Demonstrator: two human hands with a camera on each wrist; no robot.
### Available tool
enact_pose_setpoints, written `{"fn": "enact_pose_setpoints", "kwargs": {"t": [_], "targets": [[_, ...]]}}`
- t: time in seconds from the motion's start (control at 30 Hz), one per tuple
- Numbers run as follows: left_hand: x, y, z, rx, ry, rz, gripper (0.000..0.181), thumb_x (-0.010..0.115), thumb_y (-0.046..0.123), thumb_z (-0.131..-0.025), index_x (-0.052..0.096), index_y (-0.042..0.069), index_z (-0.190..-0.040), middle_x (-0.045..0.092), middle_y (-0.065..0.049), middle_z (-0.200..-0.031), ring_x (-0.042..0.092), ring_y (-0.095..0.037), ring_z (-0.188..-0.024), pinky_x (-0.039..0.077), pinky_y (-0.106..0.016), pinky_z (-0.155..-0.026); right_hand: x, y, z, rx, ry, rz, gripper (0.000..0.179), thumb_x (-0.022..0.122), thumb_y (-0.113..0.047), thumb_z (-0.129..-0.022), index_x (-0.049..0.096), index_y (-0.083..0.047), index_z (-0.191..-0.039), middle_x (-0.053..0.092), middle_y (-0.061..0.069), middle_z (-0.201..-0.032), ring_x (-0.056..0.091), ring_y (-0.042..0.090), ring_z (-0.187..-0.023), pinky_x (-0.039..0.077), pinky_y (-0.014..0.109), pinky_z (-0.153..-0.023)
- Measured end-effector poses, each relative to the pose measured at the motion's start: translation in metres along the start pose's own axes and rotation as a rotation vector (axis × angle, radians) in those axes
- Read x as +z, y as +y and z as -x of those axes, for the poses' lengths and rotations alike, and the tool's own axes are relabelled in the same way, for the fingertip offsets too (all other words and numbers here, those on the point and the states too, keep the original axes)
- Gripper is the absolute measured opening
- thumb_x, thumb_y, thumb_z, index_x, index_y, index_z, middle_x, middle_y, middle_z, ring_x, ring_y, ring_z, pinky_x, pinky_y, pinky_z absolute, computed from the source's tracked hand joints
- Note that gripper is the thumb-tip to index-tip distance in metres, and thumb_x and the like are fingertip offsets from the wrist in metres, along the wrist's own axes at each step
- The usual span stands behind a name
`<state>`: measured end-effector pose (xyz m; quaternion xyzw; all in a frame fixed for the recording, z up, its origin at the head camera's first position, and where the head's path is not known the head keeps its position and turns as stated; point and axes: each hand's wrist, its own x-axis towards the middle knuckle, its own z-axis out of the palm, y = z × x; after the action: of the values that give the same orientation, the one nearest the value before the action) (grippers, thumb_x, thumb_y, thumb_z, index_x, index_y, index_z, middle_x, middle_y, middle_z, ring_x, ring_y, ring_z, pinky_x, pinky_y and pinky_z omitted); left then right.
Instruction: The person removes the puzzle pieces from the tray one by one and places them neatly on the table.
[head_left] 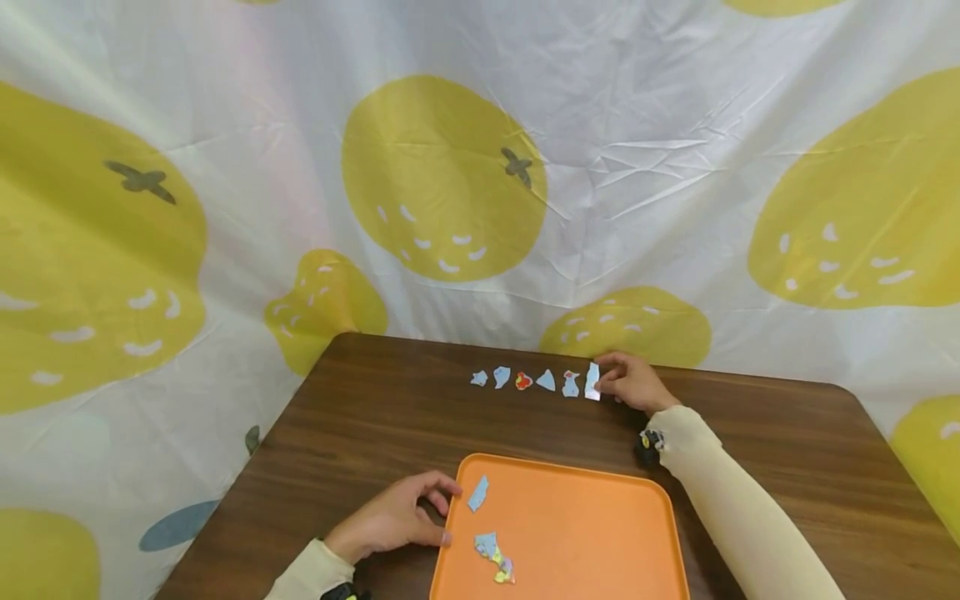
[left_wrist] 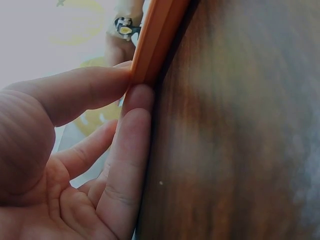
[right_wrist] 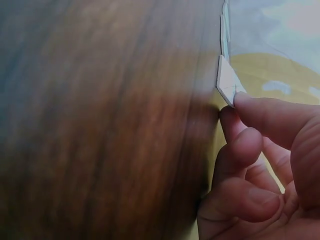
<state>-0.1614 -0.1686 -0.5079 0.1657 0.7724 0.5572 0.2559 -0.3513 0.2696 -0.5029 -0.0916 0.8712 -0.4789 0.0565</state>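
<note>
At the right end of a row of small irregular puzzle pieces, my right hand (head_left: 630,381) pinches a narrow pale-blue puzzle piece (head_left: 592,382) by its right edge. In the right wrist view the thumb and a finger meet at the corner of that thin piece (right_wrist: 227,80), whose white side shows. My left hand (head_left: 401,512) touches the left rim of an orange tray (head_left: 570,533), thumb and forefinger spread apart along it. In the left wrist view, its fingertips rest against the tray's edge (left_wrist: 160,40). A blue piece (head_left: 477,493) and a joined multicoloured cluster (head_left: 495,557) lie in the tray.
Left of the held piece, the row includes a red one (head_left: 523,381), a triangular one (head_left: 546,381) and a star-like one (head_left: 478,378). The dark wooden table (head_left: 375,417) ends against a fruit-patterned curtain (head_left: 450,308) at the back.
</note>
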Motion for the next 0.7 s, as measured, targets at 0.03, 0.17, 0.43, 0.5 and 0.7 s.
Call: {"fn": "enact_pose_setpoints", "kwargs": {"t": [0.03, 0.17, 0.43, 0.5, 0.7], "targets": [[0.0001, 0.0000, 0.0000, 0.001, 0.002, -0.002, 0.057, 0.088, 0.003, -0.082, 0.064, 0.008, -0.133, 0.061, -0.012, -0.108, 0.068, -0.018, -0.074, 0.054, -0.025, -0.069, 0.0004, -0.0005, 0.0000, 0.003, 0.005, 0.002, 0.050, 0.074, -0.005, -0.096, 0.058, 0.005, -0.142, 0.076, 0.026, -0.107, 0.066, 0.015, -0.078, 0.053, 0.028, -0.063], [0.0005, 0.0000, -0.0002, 0.003, 0.006, -0.004, 0.057, 0.088, 0.003, -0.082, 0.064, 0.008, -0.133, 0.061, -0.012, -0.107, 0.068, -0.018, -0.073, 0.054, -0.025, -0.068, 0.0009, -0.0012, 0.0009, 0.001, 0.014, -0.010, 0.054, 0.072, -0.003, -0.096, 0.054, 0.006, -0.146, 0.075, 0.027, -0.105, 0.065, 0.016, -0.076, 0.052, 0.027, -0.061], [0.0008, -0.0002, 0.0004, 0.003, 0.000, 0.005, 0.057, 0.087, 0.003, -0.082, 0.063, 0.007, -0.134, 0.061, -0.012, -0.107, 0.068, -0.017, -0.072, 0.054, -0.025, -0.068, -0.0035, 0.0017, 0.0039, 0.055, 0.025, -0.064, 0.057, 0.071, -0.010, -0.099, 0.051, -0.001, -0.152, 0.077, 0.018, -0.109, 0.059, 0.014, -0.068, 0.043, 0.027, -0.053], [0.0007, 0.0001, 0.0002, 0.001, 0.000, 0.004, 0.057, 0.087, 0.003, -0.082, 0.063, 0.007, -0.134, 0.061, -0.012, -0.107, 0.068, -0.017, -0.072, 0.054, -0.025, -0.068, -0.0042, -0.0008, 0.0051, 0.060, 0.027, -0.064, 0.055, 0.071, -0.012, -0.100, 0.052, -0.002, -0.151, 0.077, 0.016, -0.109, 0.058, 0.014, -0.068, 0.043, 0.028, -0.053], [0.0006, 0.0017, -0.0003, -0.007, 0.005, 0.000, 0.057, 0.088, 0.002, -0.082, 0.064, 0.008, -0.133, 0.061, -0.012, -0.107, 0.068, -0.018, -0.072, 0.055, -0.025, -0.068, -0.0027, -0.0050, 0.0083, 0.044, 0.031, -0.086, 0.053, 0.072, -0.016, -0.100, 0.055, 0.000, -0.147, 0.075, 0.013, -0.106, 0.061, 0.017, -0.073, 0.050, 0.030, -0.063]]}}
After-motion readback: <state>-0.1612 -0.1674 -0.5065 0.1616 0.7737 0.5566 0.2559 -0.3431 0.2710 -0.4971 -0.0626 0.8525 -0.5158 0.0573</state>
